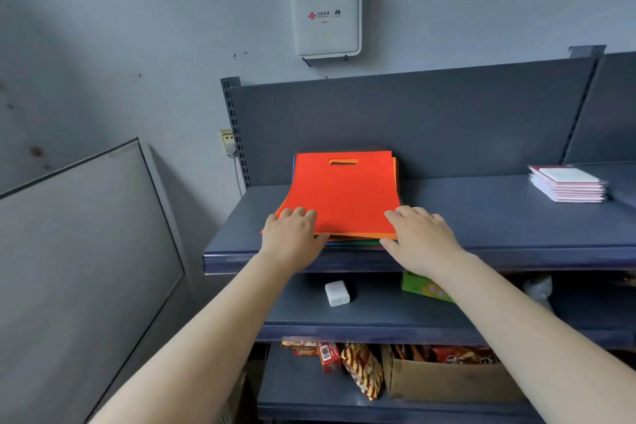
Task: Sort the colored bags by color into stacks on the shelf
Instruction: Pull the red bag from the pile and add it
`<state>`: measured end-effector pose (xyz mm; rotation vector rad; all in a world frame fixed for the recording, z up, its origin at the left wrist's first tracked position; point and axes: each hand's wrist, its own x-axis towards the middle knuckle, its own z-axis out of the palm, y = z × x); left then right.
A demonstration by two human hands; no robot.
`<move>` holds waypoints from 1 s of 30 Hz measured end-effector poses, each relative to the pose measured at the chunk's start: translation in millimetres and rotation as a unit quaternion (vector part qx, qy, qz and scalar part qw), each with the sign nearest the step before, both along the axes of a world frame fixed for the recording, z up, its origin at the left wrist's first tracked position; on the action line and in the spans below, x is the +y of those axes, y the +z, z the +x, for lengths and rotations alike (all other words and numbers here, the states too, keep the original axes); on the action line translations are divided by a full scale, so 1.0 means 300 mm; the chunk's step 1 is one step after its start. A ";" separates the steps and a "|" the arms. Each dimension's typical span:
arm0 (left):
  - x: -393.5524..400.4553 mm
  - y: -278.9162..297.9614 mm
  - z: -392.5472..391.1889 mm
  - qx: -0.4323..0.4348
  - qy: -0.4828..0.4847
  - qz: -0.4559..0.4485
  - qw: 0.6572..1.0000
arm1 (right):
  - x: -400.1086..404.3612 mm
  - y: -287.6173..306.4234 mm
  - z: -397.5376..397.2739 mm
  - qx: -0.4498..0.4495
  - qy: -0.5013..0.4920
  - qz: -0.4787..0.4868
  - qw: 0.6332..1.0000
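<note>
Our left hand (292,234) and right hand (421,239) reach to 12 o'clock, each grasping a near corner of the bag stack (344,196), fingers over the red top bag (344,189) and thumbs at the layered edges beneath. We see the stack lying flat on the top shelf (481,217), orange, green and blue edges showing under the red, while a pile of white packets (568,184) sits well apart at 2 o'clock

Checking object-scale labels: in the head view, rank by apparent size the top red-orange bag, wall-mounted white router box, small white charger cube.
1. Top red-orange bag
2. Wall-mounted white router box, though it sits farther back
3. Small white charger cube
</note>
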<state>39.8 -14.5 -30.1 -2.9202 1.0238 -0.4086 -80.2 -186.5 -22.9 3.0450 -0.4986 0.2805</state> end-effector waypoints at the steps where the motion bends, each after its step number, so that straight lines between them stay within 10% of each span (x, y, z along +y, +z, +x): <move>1: -0.021 -0.017 0.026 0.008 0.006 -0.002 1.000 | -0.031 -0.012 0.028 0.001 0.001 0.010 1.000; 11: -0.151 -0.151 0.148 0.064 -0.009 -0.099 0.993 | -0.297 -0.158 0.176 -0.094 -0.101 0.313 0.940; 20: -0.206 -0.131 0.157 0.111 -0.080 -0.143 0.980 | -0.375 -0.152 0.209 -0.220 -0.116 0.334 0.909; 30: -0.079 -0.102 0.283 0.150 0.231 -0.189 0.943 | -0.466 -0.191 0.172 -0.336 -0.145 0.356 0.860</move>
